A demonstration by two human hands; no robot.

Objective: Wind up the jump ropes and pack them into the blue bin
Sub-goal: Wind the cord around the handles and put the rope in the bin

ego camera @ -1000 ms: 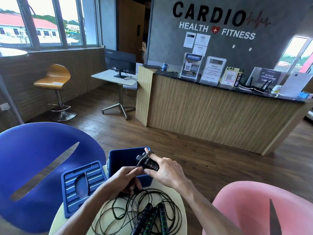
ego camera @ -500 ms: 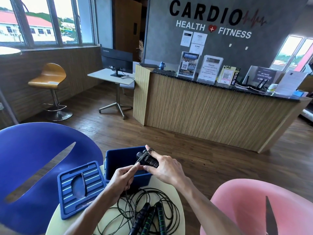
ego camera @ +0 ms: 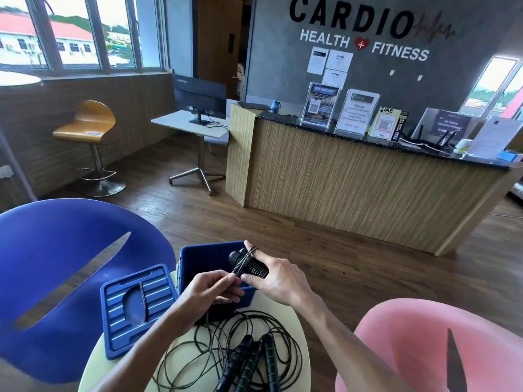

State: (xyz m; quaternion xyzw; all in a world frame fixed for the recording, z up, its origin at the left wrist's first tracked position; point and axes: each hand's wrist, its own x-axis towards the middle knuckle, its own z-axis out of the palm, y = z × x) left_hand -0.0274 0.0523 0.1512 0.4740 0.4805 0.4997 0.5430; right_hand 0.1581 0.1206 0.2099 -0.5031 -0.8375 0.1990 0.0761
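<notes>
Right hand (ego camera: 278, 278) curled round paired black ribbed handles (ego camera: 249, 264), thin dark cord wound over them, held above bin (ego camera: 198, 258). Left hand (ego camera: 210, 290) at 8 o'clock of handles, pinching taut cord (ego camera: 236, 268). Loose ropes (ego camera: 243, 355) at 6 o'clock on table (ego camera: 93, 363): tangled black cord, black handles with green rings. Lid (ego camera: 135, 304) at bin's 8 o'clock.

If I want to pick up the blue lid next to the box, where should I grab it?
Probably the blue lid is best taken by its long left edge, coming from the purple chair's side. It lies flat on the round table, and that side seems to hang past the rim, so fingers could slip under. The blue bin crowds its right edge, and the center handle looks folded flat.
</notes>
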